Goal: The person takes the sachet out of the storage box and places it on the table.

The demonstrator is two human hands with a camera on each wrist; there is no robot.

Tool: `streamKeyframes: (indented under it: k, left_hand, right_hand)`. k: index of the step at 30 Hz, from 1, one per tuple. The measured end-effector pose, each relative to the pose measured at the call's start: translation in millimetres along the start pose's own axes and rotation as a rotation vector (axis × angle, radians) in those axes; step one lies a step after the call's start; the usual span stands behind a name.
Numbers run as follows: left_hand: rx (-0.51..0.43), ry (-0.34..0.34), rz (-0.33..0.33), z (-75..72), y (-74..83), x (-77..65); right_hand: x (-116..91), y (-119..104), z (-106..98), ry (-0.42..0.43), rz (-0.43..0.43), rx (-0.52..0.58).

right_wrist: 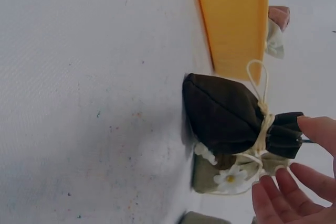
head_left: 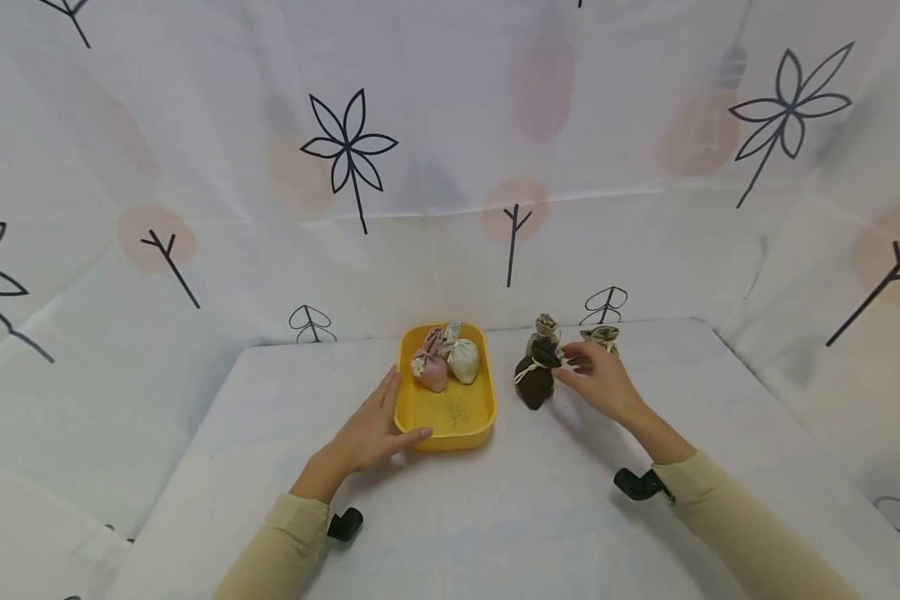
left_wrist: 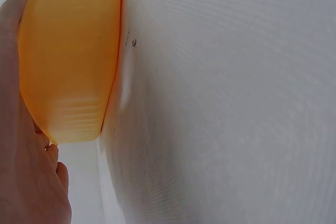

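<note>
My left hand (head_left: 367,429) rests against the left side of a yellow tray (head_left: 450,439), its fingers along the wall and its thumb over the near rim. In the left wrist view, the tray's outer wall (left_wrist: 73,61) stands beside that hand. A pink pouch (head_left: 431,373) and a cream pouch (head_left: 463,361) lie inside the tray. My right hand (head_left: 600,382) is at the neck of a dark brown drawstring pouch (right_wrist: 223,113), thumb tip right at the gathered top. Its fingers are spread, below the neck in the right wrist view.
Behind the dark pouch stands an olive pouch (right_wrist: 207,178) with a white flower. Another olive pouch (head_left: 602,336) is partly hidden behind my right hand. The white table (head_left: 495,517) meets a patterned cloth backdrop (head_left: 435,275) at the rear.
</note>
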State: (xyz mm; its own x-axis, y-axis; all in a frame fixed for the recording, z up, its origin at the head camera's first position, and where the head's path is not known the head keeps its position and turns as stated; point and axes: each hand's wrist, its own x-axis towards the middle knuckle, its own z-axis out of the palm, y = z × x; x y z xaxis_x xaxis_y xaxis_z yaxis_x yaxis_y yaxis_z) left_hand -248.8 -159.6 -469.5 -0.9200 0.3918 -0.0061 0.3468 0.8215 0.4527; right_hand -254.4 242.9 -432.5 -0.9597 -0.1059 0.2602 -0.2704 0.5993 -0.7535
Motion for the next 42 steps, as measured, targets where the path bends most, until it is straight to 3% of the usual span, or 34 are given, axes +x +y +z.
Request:
streamKeyframes:
  k: [10,19,42]
  left_hand:
    - [-0.011,-0.004,0.013,-1.3,-0.1,0.0]
    - [-0.004,-0.005,0.012,-2.2,-0.1,-0.4]
    - [-0.002,-0.001,0.008,-2.0,0.2,0.1]
  right_hand:
    - [-6.0,-11.7,-7.2,0.012,-0.039,-0.038]
    - [-7.0,-30.6,-6.8,0.001,-0.081,-0.007]
    - [14.8,-83.2,29.6,-0.078,-0.145,0.0]
